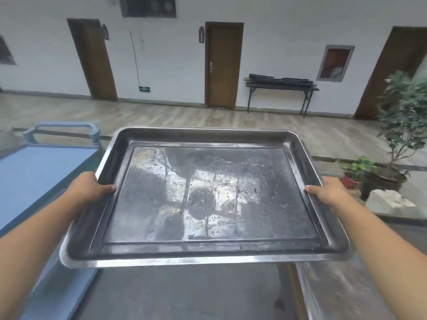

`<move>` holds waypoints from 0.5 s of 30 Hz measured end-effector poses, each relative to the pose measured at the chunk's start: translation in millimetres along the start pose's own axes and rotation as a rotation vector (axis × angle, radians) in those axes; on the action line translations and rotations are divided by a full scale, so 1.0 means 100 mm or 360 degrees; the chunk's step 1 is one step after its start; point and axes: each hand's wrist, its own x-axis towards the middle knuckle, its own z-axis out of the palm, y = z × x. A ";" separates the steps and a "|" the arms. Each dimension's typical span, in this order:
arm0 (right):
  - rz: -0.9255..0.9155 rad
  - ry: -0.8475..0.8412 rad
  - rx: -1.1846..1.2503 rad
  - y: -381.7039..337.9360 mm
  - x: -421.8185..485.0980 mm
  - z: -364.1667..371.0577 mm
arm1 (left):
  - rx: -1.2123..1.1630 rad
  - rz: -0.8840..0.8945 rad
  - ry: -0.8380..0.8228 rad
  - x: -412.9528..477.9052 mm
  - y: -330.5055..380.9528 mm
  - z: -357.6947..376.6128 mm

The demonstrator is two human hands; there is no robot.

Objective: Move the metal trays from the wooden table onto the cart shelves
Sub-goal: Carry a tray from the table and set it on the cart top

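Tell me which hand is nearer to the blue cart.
Left. The left hand grips the tray's left edge, right beside the blue cart. The right hand grips the opposite edge, with the whole tray between it and the cart.

The metal tray is glossy and reflective, its bottom scuffed and water-spotted. The cart shelf looks smooth, matt blue plastic.

White wall with brown doors, wood-plank floor, dark side table.
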 end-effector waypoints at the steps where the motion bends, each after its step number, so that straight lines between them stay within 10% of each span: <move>1: -0.0016 -0.0026 0.0002 -0.05 0.20 0.08 | -0.0012 -0.0026 0.0009 0.09 0.03 0.03; 15: -0.0268 -0.0485 0.0037 -1.16 1.98 1.32 | 0.0032 -0.0422 0.0275 0.79 -0.05 0.06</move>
